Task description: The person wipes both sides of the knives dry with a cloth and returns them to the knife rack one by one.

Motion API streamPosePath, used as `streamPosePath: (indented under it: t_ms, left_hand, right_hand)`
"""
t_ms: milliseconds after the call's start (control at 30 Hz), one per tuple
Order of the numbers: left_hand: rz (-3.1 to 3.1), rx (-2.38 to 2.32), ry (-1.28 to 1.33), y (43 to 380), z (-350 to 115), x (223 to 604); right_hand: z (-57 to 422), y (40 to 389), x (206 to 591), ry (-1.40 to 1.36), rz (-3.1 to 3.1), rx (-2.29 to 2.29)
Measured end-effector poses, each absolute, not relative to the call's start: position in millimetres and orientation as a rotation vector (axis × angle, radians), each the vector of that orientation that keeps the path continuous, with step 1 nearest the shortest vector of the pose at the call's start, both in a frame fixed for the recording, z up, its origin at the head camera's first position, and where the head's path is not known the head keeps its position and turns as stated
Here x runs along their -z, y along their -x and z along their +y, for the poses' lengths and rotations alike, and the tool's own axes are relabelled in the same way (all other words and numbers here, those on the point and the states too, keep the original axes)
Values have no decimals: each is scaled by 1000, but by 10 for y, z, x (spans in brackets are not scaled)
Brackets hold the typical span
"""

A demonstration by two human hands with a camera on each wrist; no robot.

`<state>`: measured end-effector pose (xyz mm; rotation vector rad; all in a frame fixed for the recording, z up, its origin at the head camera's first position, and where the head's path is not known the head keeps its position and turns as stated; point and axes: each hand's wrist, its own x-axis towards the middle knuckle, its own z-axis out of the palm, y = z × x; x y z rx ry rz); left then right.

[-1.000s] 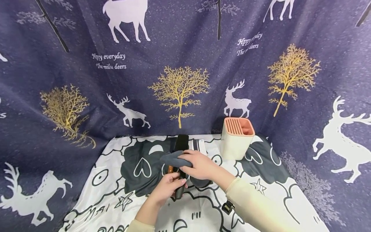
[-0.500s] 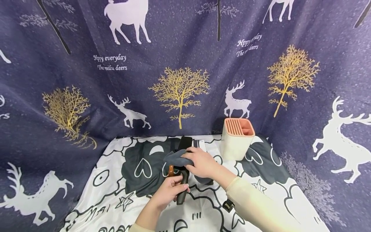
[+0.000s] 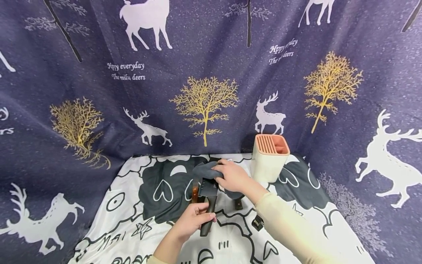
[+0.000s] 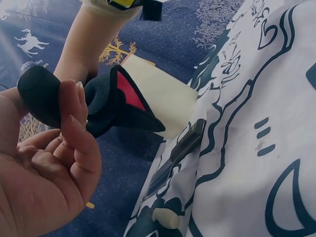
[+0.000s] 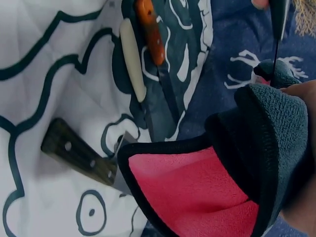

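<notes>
In the head view my left hand (image 3: 194, 218) grips the black handle of a kitchen knife (image 3: 208, 187), whose broad dark blade points away from me. My right hand (image 3: 232, 176) pinches a dark grey cloth (image 3: 205, 171) folded over the blade near its far end. The bare part of the blade shows between cloth and handle. In the right wrist view the cloth's pink underside (image 5: 192, 187) hangs down, and the thin blade runs into its fold. The left wrist view shows the rounded handle end (image 4: 39, 96) between thumb and fingers.
A cream knife block (image 3: 270, 165) with a slotted orange top stands at the back right. Lying on the printed sheet are an orange-handled knife (image 5: 150, 32), a white-handled knife (image 5: 132, 61) and a knife with a dark wooden handle (image 5: 79, 150). A patterned curtain (image 3: 211, 55) hangs behind.
My right hand has slid the cloth up the blade toward its far end, baring the part near the handle. My left hand has shifted slightly right and toward me with the knife.
</notes>
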<state>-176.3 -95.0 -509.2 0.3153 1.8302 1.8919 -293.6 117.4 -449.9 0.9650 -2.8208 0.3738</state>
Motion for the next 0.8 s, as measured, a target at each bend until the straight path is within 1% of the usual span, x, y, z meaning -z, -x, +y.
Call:
streamPosePath:
  t_ms: [300,500,800]
  left_hand:
    - [1834,-1902,-294,1704,-899,5092]
    - [1826,-1902,-311,1735,-879,5112]
    - [1696,-1952,-270,1774,-850,5190]
  right_hand:
    - [1234,3122,4462,-887,-2857,-333]
    - [1209,3218,4487,-836,-2913,-313]
    - [1139,3133,4560,-910,-2927,-300]
